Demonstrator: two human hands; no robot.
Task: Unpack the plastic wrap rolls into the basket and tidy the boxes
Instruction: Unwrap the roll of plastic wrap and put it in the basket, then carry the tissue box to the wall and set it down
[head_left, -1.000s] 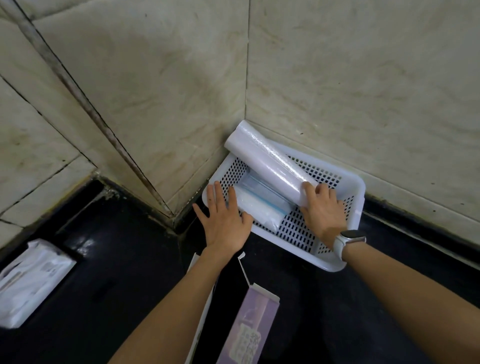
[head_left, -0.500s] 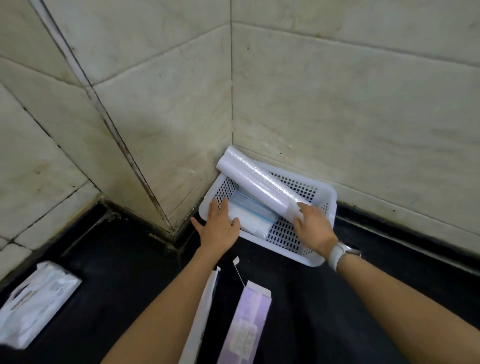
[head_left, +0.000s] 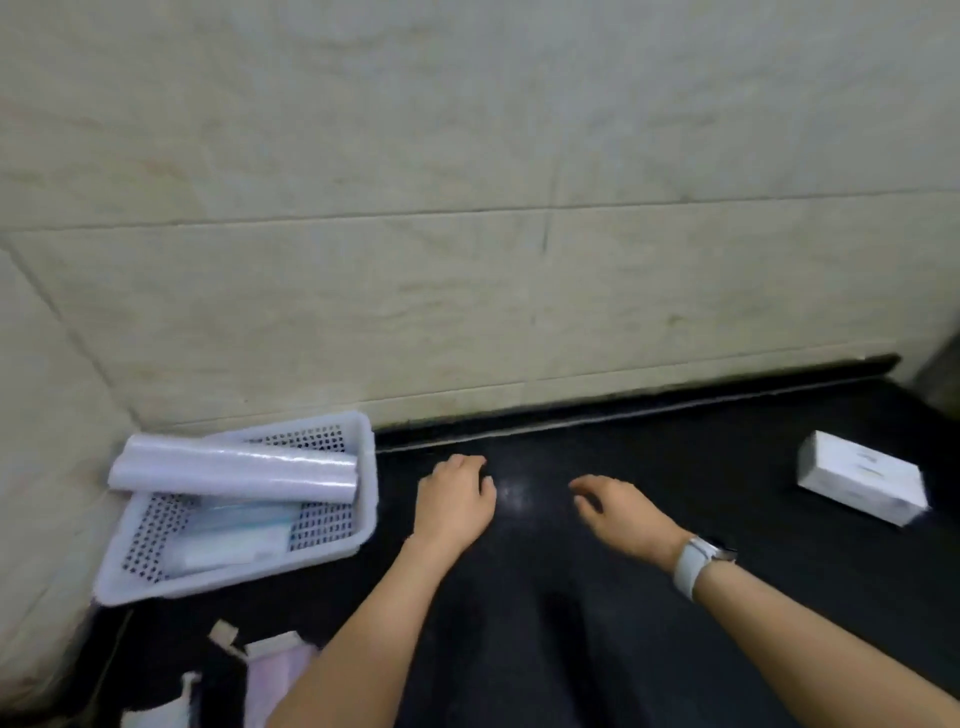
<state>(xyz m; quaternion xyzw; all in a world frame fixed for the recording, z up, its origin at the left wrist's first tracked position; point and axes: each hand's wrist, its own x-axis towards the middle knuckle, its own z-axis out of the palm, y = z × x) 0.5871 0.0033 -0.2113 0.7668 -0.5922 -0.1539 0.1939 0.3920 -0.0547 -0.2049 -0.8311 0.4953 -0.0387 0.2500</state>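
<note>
Both the left hand (head_left: 453, 501) and right hand (head_left: 623, 512) hover empty, fingers loosely curled; the small white rectangular cardboard box (head_left: 862, 477) looks light and stiff, best pinched across its long sides.

We find the basket (head_left: 366, 467) at eight o'clock, tucked into the corner where the tiled wall (head_left: 467, 208) meets the countertop (head_left: 675, 467). A plastic wrap roll (head_left: 234, 475) lies across its far half, one end propped on the rim, above a flatter pack (head_left: 234, 540) on the basket floor. Our left hand (head_left: 454, 501) hangs just right of the basket, our right hand (head_left: 621, 512) at five o'clock. A box (head_left: 862, 477) sits at three o'clock; opened boxes (head_left: 270, 670) lie at seven, before the basket.
</note>
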